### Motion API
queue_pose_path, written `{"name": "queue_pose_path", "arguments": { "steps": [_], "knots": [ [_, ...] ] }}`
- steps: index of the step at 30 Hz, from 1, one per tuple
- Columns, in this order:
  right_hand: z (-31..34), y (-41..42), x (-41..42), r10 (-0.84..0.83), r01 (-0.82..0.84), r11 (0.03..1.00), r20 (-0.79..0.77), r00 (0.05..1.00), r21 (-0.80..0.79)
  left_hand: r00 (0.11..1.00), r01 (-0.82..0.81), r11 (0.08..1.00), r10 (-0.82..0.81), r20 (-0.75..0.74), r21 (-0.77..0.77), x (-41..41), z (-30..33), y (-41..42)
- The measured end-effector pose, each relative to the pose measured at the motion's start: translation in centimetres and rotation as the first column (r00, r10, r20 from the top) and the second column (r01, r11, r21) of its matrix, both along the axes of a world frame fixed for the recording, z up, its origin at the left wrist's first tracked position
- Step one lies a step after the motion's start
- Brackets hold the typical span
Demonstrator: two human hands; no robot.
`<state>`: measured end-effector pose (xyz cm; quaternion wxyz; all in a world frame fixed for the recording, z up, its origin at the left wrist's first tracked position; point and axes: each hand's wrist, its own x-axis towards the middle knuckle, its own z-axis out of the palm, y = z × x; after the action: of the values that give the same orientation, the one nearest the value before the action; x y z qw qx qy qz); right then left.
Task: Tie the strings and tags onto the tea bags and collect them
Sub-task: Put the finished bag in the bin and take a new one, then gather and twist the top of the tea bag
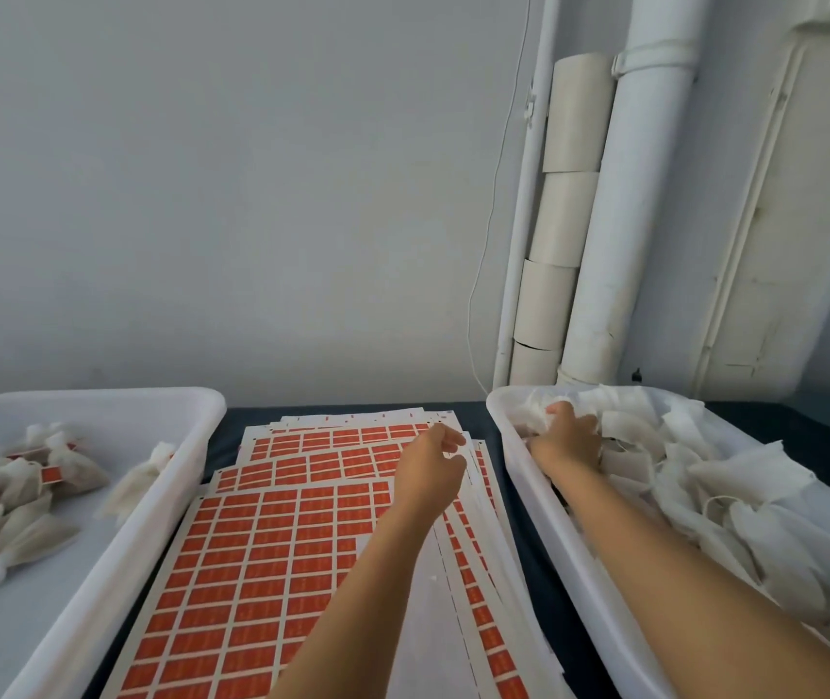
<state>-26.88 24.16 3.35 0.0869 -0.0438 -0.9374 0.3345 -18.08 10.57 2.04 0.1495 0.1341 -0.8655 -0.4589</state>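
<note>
Over tag sheets [261,562]: left hand [428,471] loosely curled | right hand [567,436] clutching tea bags [705,476]

Both forearms are bare to the hands [428,466], with no sleeves, rings or watch.

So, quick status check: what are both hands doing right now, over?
Right hand in right tub, grip on a loose tea bag. Left hand over tag sheets, fingers curled, nothing clearly held. Tied bags in left tub. Nothing in the way.
</note>
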Motion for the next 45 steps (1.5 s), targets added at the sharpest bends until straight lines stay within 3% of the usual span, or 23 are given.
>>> {"name": "queue_pose_path", "arguments": {
  "steps": [5, 10, 13, 18, 24, 29, 32, 36, 39, 41, 45],
  "knots": [
    [0.1, -0.1, -0.4, -0.093, 0.090, 0.989, 0.028, 0.995, 0.117, 1.000, 0.007, 1.000, -0.007, -0.002, 0.002, -0.2, -0.1, -0.3],
    [0.3, -0.1, -0.6, -0.067, 0.077, 0.993, -0.104, 0.992, 0.087, 1.000, -0.007, 1.000, 0.008, -0.021, 0.006, -0.2, 0.0, -0.8],
    [1.3, -0.2, -0.8, -0.076, 0.071, 0.997, -0.221, 0.972, -0.033, 0.999, -0.011, 1.000, 0.012, -0.033, 0.023, 0.0, 0.2, -0.8],
    [4.1, -0.2, -1.2, 0.009, -0.073, 0.976, -0.296, 0.955, -0.206, 0.998, -0.012, 0.997, 0.017, -0.061, 0.083, 0.2, 0.7, -1.1],
    [5.1, 0.1, -0.8, 0.041, -0.092, 0.981, -0.282, 0.959, -0.170, 0.998, 0.016, 0.989, -0.007, -0.061, 0.148, 0.9, 1.1, -1.1],
    [6.6, -1.0, 0.8, 0.149, -0.233, 0.962, -0.435, 0.888, -0.145, 0.993, 0.062, 0.957, -0.029, -0.117, 0.282, 1.6, 1.6, -1.8],
    [8.0, -2.6, 2.1, 0.219, -0.354, 0.916, -0.502, 0.837, -0.190, 0.981, 0.131, 0.937, -0.075, -0.181, 0.323, 2.1, 2.3, -2.1],
    [8.3, -5.3, 4.8, 0.384, -0.584, 0.740, -0.503, 0.774, -0.334, 0.957, 0.200, 0.884, -0.084, -0.278, 0.422, 3.0, 3.3, -2.6],
    [7.0, -7.2, 6.5, 0.485, -0.658, 0.642, -0.456, 0.746, -0.394, 0.951, 0.203, 0.846, -0.051, -0.305, 0.494, 4.0, 3.3, -3.5],
    [5.3, -8.2, 7.2, 0.519, -0.668, 0.624, -0.423, 0.742, -0.406, 0.963, 0.123, 0.837, 0.029, -0.267, 0.533, 4.5, 2.5, -4.2],
    [1.2, -9.4, 8.0, 0.541, -0.643, 0.634, -0.349, 0.765, -0.429, 0.982, 0.008, 0.897, 0.077, -0.173, 0.443, 5.3, -0.6, -5.9]
  ]
}}
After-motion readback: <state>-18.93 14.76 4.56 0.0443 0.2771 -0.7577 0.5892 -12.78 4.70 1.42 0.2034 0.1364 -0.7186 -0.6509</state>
